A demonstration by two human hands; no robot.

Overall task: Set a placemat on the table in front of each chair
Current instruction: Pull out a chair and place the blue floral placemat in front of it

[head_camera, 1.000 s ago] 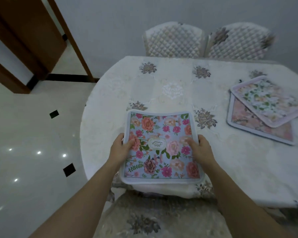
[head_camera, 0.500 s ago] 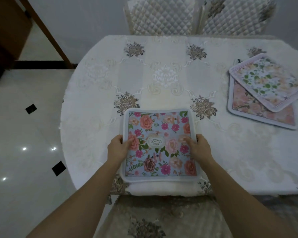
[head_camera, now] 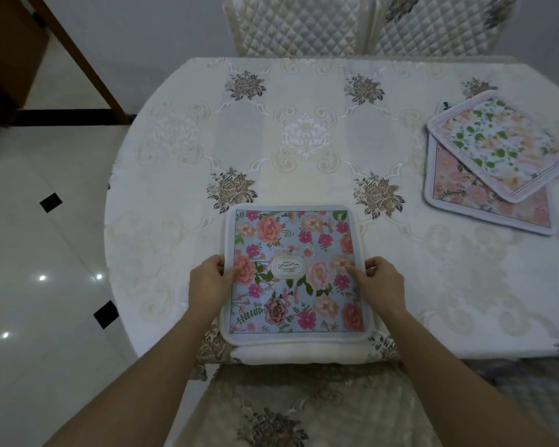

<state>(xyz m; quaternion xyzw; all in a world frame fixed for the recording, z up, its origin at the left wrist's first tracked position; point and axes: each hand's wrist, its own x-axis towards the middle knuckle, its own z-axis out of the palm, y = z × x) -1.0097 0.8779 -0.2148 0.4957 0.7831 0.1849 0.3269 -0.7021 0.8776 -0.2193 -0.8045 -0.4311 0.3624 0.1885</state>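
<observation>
In the head view, the blue placemat is lying flat at the near edge of the table, in front of the near chair; the left hand and right hand are pinching its side borders, thumbs on top, likely squaring it. Two spare placemats are waiting stacked on the table's right side

Blue floral placemat lies flat at table's near edge.

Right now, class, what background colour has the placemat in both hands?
The placemat is light blue with pink flowers; head view.
</observation>
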